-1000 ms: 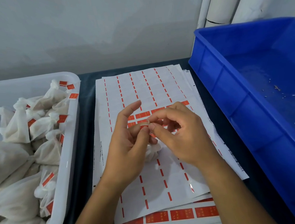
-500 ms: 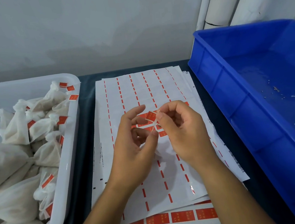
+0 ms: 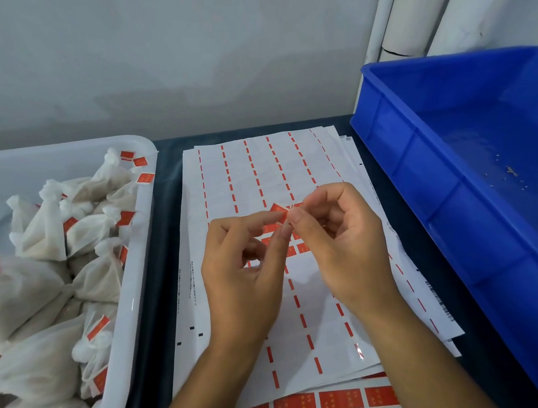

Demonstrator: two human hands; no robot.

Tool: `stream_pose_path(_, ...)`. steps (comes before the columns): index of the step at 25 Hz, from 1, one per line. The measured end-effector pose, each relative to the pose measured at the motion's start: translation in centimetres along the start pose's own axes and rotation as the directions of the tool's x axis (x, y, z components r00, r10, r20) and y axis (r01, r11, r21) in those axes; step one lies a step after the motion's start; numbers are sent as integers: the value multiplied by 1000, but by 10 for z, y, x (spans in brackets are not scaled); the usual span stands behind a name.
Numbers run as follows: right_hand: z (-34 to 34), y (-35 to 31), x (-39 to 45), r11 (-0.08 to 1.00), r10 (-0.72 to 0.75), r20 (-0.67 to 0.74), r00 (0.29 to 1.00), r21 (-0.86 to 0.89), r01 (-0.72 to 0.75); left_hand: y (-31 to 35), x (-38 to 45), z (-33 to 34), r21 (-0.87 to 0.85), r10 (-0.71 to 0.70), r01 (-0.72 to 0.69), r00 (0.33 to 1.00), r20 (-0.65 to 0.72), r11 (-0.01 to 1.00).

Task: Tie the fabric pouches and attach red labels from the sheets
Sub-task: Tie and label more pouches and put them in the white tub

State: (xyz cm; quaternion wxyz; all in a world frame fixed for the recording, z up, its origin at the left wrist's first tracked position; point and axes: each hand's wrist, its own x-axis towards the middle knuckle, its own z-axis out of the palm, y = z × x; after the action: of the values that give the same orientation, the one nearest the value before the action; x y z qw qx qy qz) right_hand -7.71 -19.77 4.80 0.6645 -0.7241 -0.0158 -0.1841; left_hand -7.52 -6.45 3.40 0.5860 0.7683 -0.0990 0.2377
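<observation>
i pinch a red label between my left hand and right hand above the sheets; probably folding it on a pouch string, hidden. next: press it shut.

I pinch a red label between my left hand and right hand, above the label sheets, tied pouches left.
</observation>
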Motion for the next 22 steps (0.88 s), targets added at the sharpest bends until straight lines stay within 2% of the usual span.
stream_pose_path(5, -1, 1, 0, 1000, -12, 12, 1000, -4, 12, -1, -1, -1, 44, 2, -1, 1000, -30, 999)
stream_pose_path(11, -3, 4, 3, 995, -4, 74, 997, -94, 11, -1, 0, 1, 58, -62, 62, 998, -12, 996)
stream_pose_path(16, -9, 5, 8, 999, 12, 239, 971, -51, 0, -2, 0, 3, -48, -209, 213, 975, 76, 976)
stream_pose_path(19, -9, 4, 7, 997, 8, 215, 977, -76, 9, -3, 1, 2, -95, -281, 295, 949, 142, 951)
stream_pose_path(22, -10, 2, 6, 997, 61, 155, 986, -58, -53, -5, 0, -4, -147, -263, 314, 921, 286, 938)
